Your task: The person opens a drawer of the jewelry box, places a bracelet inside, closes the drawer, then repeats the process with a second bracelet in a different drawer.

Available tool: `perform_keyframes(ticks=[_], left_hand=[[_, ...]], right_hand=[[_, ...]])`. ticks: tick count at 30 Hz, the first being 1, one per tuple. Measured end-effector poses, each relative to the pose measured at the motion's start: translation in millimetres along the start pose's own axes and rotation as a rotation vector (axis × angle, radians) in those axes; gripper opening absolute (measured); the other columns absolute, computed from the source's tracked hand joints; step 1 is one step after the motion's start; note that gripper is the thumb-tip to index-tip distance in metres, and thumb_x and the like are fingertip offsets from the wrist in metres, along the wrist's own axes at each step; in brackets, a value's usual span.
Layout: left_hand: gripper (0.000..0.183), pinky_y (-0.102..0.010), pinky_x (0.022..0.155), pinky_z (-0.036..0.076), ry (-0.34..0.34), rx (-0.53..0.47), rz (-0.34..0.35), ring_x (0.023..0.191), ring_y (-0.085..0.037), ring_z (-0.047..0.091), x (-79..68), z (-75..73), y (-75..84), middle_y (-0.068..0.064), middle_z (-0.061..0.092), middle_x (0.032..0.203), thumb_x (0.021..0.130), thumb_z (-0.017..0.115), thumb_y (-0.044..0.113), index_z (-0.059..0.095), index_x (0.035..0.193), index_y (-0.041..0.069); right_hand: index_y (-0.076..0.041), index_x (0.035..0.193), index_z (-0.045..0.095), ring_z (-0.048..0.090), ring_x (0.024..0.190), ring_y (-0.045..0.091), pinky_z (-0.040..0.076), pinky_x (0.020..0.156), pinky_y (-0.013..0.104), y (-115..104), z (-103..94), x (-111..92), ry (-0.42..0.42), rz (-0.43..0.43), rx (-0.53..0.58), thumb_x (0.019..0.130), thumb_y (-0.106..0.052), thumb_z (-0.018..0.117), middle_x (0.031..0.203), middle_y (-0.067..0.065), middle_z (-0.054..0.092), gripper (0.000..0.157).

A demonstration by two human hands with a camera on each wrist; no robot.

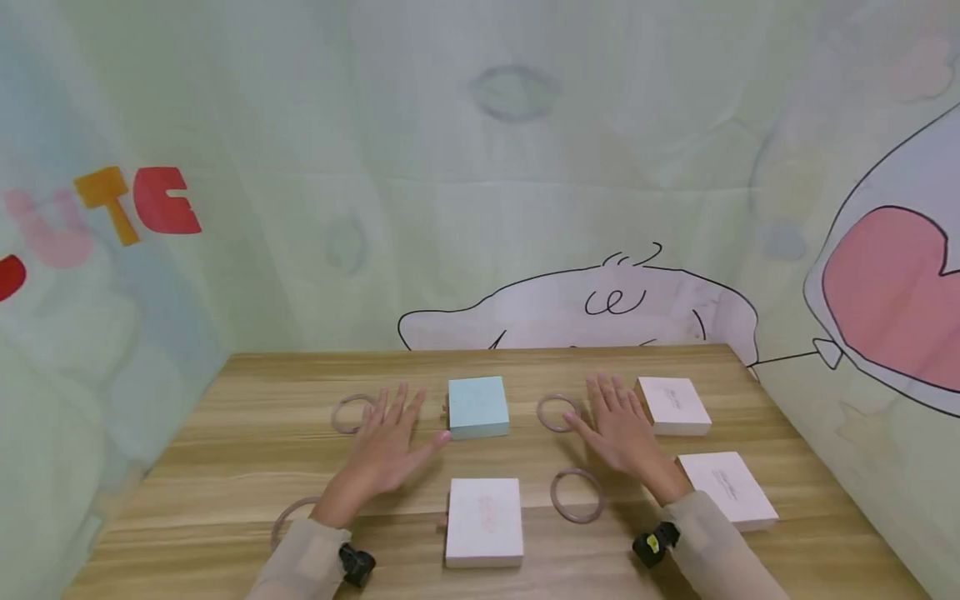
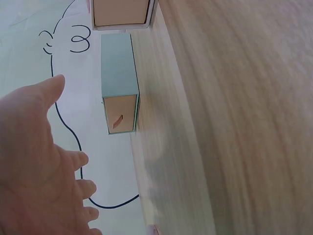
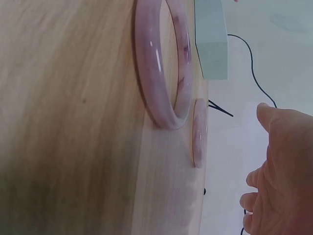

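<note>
My left hand (image 1: 386, 450) is held over the table with its fingers spread, holding nothing. By its fingertips lies a pinkish bangle (image 1: 347, 427), partly covered by them; another bangle (image 1: 283, 517) is half hidden by the left sleeve. My right hand (image 1: 624, 429) is likewise flat and spread, with nothing in it. Beside its thumb is a third bangle (image 1: 542, 417), and nearer the front a further bangle (image 1: 577, 496). Between the hands sit a light blue box (image 1: 477, 407) and a white box (image 1: 484, 522). In the left wrist view the blue box (image 2: 119, 63) shows a small ribbon tab.
Two more boxes, a pinkish-white box (image 1: 673, 406) and a nearer white box (image 1: 727, 490), stand right of the right hand. The wooden table (image 1: 187, 500) meets a printed curtain (image 1: 315, 250) at the back and sides.
</note>
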State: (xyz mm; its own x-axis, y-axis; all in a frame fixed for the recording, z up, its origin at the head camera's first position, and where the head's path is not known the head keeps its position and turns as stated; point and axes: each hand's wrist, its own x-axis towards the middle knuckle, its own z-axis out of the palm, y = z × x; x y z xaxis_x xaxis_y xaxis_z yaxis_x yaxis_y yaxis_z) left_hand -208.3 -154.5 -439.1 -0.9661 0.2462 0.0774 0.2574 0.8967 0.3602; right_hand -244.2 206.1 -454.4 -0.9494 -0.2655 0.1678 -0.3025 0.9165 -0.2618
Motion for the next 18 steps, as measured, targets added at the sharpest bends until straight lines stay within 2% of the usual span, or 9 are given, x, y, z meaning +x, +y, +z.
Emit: perform_keyframes(ticks=[9, 12, 18], left_hand=[[0.089, -0.06, 0.115, 0.007, -0.004, -0.009, 0.006, 0.148, -0.045, 0.0, -2.4, -4.6, 1.7, -0.02, 0.006, 0.162, 0.096, 0.04, 0.068, 0.019, 0.158, 0.008], [0.089, -0.059, 0.116, 0.009, 0.001, -0.019, 0.007, 0.148, -0.045, 0.003, -2.6, -7.0, 2.8, -0.021, 0.008, 0.162, 0.096, 0.042, 0.067, 0.019, 0.158, 0.006], [0.09, -0.068, 0.109, 0.02, 0.022, -0.047, 0.006, 0.146, -0.046, 0.014, -1.7, -10.4, 4.5, -0.022, 0.017, 0.162, 0.095, 0.047, 0.066, 0.024, 0.157, 0.004]], right_hand=[[0.006, 0.154, 0.023, 0.011, 0.148, 0.044, 0.012, 0.116, 0.057, -3, -5.7, -1, 0.005, -0.005, 0.001, 0.102, -0.056, 0.04, 0.16, 0.024, 0.016, 0.082], [0.007, 0.153, 0.024, 0.011, 0.148, 0.043, 0.014, 0.116, 0.057, -4, -9.8, 0, 0.011, -0.011, 0.007, 0.103, -0.055, 0.041, 0.16, 0.025, 0.017, 0.081], [0.007, 0.152, 0.025, 0.01, 0.148, 0.042, 0.015, 0.116, 0.057, -7, -16.9, -2, 0.009, -0.02, 0.025, 0.102, -0.057, 0.04, 0.16, 0.024, 0.017, 0.083]])
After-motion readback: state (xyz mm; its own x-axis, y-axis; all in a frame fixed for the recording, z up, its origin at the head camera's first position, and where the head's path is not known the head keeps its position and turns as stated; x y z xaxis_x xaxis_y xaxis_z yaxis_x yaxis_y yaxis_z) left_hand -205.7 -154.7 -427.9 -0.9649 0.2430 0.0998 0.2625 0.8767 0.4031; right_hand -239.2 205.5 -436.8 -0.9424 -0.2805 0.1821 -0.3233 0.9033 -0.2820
